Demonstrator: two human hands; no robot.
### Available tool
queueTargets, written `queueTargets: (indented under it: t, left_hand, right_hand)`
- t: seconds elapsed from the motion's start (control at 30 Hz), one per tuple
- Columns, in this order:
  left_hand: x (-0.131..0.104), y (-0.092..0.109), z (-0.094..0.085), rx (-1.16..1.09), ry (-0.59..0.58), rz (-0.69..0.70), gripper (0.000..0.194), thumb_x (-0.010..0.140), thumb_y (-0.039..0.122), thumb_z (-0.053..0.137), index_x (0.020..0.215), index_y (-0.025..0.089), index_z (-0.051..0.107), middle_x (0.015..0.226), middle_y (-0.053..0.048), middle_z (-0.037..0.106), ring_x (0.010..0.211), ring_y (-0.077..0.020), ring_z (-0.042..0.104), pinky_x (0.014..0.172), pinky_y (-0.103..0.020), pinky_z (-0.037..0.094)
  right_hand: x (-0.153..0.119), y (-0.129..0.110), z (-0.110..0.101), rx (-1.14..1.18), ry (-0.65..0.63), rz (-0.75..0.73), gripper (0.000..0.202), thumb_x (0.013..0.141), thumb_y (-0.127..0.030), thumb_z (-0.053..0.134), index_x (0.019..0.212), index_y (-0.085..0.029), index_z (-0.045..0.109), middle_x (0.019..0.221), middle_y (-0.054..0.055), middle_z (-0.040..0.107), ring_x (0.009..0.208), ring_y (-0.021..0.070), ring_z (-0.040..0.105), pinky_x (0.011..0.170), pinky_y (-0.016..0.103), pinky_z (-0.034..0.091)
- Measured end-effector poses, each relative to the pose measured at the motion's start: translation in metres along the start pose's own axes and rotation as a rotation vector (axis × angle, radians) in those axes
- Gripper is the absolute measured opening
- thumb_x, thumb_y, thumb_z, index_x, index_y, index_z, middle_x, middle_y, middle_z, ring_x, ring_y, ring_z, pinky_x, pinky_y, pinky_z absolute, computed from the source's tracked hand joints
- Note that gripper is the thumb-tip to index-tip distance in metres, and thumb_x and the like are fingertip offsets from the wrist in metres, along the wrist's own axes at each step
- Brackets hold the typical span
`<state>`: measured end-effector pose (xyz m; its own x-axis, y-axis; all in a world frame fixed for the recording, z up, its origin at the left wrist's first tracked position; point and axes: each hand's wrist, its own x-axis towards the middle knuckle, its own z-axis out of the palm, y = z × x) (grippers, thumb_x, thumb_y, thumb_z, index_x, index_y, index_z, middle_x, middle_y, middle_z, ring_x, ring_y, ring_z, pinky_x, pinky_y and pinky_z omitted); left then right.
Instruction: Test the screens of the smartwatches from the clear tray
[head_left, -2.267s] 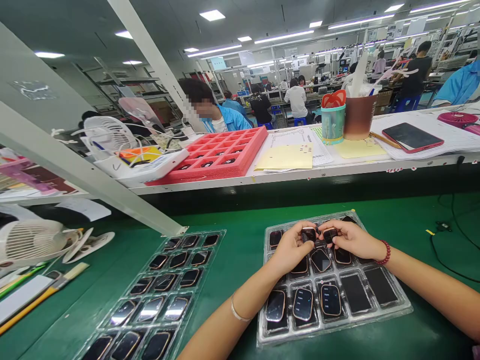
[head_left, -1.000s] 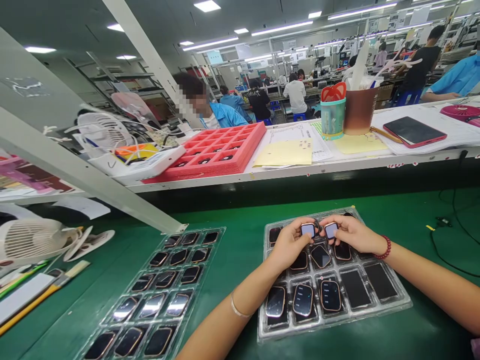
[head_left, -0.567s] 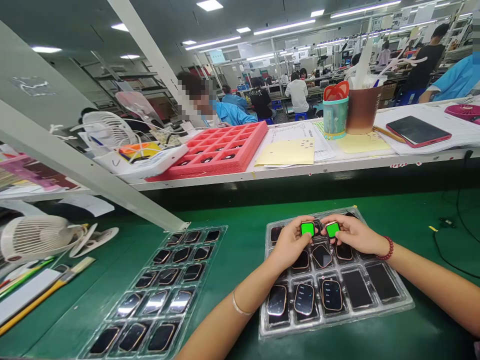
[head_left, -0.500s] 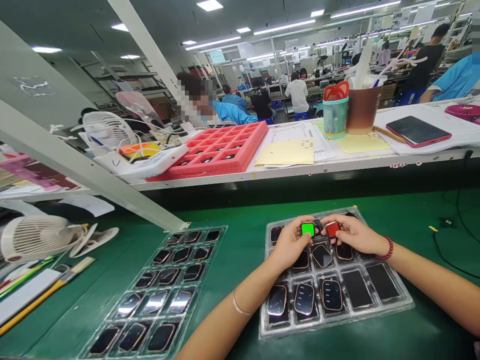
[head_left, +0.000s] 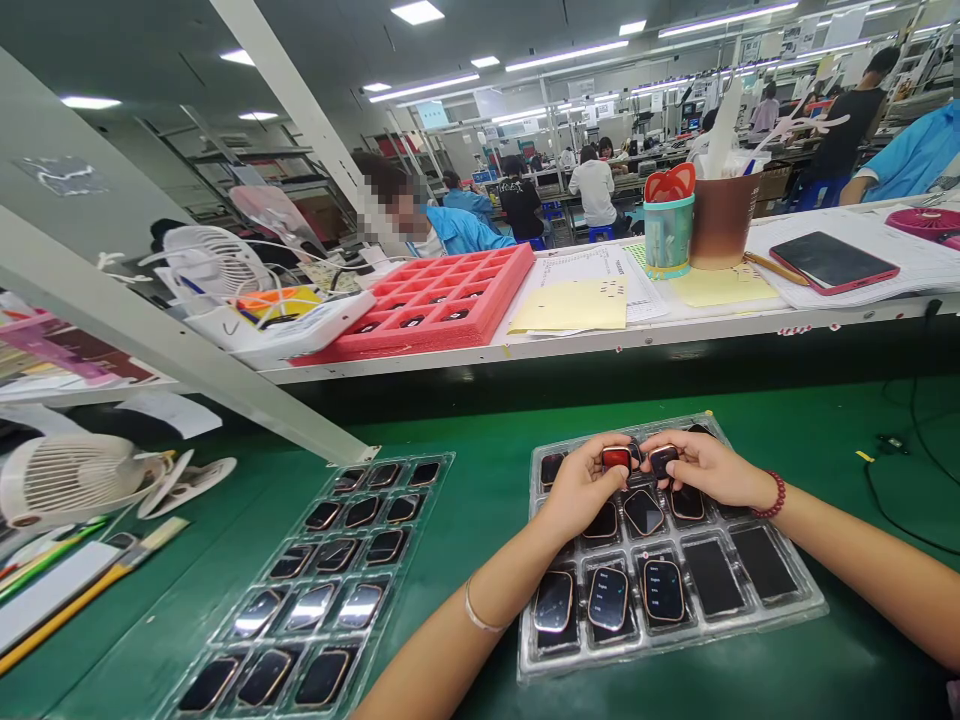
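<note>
Above the back half of a clear plastic tray [head_left: 585, 655], both hands hold smartwatches without straps. My left hand [head_left: 585, 485] is closed on a smartwatch with a red screen [head_left: 616, 458]. My right hand [head_left: 701, 465] grips a second smartwatch with a dark screen [head_left: 663, 460], its thumb on the lower edge of the glass. Between the hands, part of another watch shows. In the tray's front row lie three watches, two of them with menu text, like this lit watch [head_left: 664, 590]. A watch with a dark face [head_left: 643, 513] lies turned in its pocket.
A second clear tray [head_left: 442, 470] with rows of dark watches stands to the left. Beyond it are a white fan [head_left: 67, 478] and a brush [head_left: 161, 535]. A shelf behind bears a red foam tray [head_left: 495, 300], a cup [head_left: 724, 220] and a phone [head_left: 832, 262]. A cable [head_left: 892, 520] lies at right.
The left watch's screen has gone from green to red. The right watch's screen has gone from red to dark. Both hands have stayed nearly in place.
</note>
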<state>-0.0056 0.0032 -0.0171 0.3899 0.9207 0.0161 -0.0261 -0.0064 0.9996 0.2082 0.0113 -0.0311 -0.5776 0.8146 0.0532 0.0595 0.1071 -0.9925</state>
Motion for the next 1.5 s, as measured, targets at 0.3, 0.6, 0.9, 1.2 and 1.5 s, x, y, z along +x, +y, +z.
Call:
queueTargets:
  t: [0.3, 0.6, 0.9, 1.2, 1.5]
  left_hand:
    - [-0.0005, 0.0028, -0.0005, 0.007, -0.015, -0.022, 0.033, 0.073, 0.037, 0.069, 0.095, 0.012, 0.062, 0.084, -0.008, 0.068, 0.062, -0.0127, 0.059, 0.061, -0.025, 0.048]
    - [-0.0005, 0.0039, -0.0018, 0.046, 0.009, -0.073, 0.033, 0.079, 0.043, 0.060, 0.092, 0.013, 0.064, 0.081, -0.008, 0.070, 0.059, -0.0133, 0.062, 0.050, -0.019, 0.039]
    - [-0.0003, 0.0009, -0.0019, -0.016, -0.021, -0.045, 0.036, 0.075, 0.037, 0.067, 0.102, 0.014, 0.060, 0.090, -0.010, 0.070, 0.068, -0.0156, 0.063, 0.055, -0.022, 0.042]
    - [0.0002, -0.0013, 0.0001, -0.053, -0.020, -0.003, 0.032, 0.071, 0.016, 0.065, 0.101, 0.015, 0.057, 0.090, -0.006, 0.067, 0.082, -0.0168, 0.062, 0.075, -0.028, 0.048]
    - [-0.0006, 0.0015, 0.0007, -0.010, -0.009, -0.004, 0.033, 0.070, 0.013, 0.063, 0.102, 0.015, 0.054, 0.089, -0.006, 0.066, 0.083, -0.0164, 0.061, 0.075, -0.027, 0.045]
  right_hand:
    - [-0.0008, 0.0000, -0.0007, 0.057, -0.005, 0.009, 0.029, 0.089, -0.037, 0.056, 0.109, -0.017, 0.059, 0.097, 0.008, 0.067, 0.075, 0.0149, 0.063, 0.067, 0.027, 0.055]
    - [-0.0013, -0.0022, -0.0023, 0.055, -0.020, 0.005, 0.032, 0.087, -0.046, 0.058, 0.094, -0.014, 0.061, 0.078, 0.006, 0.066, 0.069, 0.0142, 0.061, 0.057, 0.024, 0.055]
    - [-0.0002, -0.0006, -0.0005, 0.065, -0.012, 0.024, 0.026, 0.084, -0.038, 0.063, 0.096, -0.016, 0.057, 0.082, 0.005, 0.065, 0.065, 0.0122, 0.058, 0.059, 0.025, 0.052]
    - [0.0006, -0.0006, 0.0013, 0.037, 0.027, 0.022, 0.030, 0.079, -0.019, 0.059, 0.107, -0.018, 0.051, 0.092, 0.004, 0.060, 0.068, 0.0121, 0.059, 0.059, 0.024, 0.049]
    - [-0.0009, -0.0035, 0.0022, 0.026, 0.000, -0.003, 0.036, 0.077, -0.013, 0.055, 0.112, -0.018, 0.050, 0.098, 0.005, 0.058, 0.075, 0.0131, 0.060, 0.065, 0.026, 0.051]
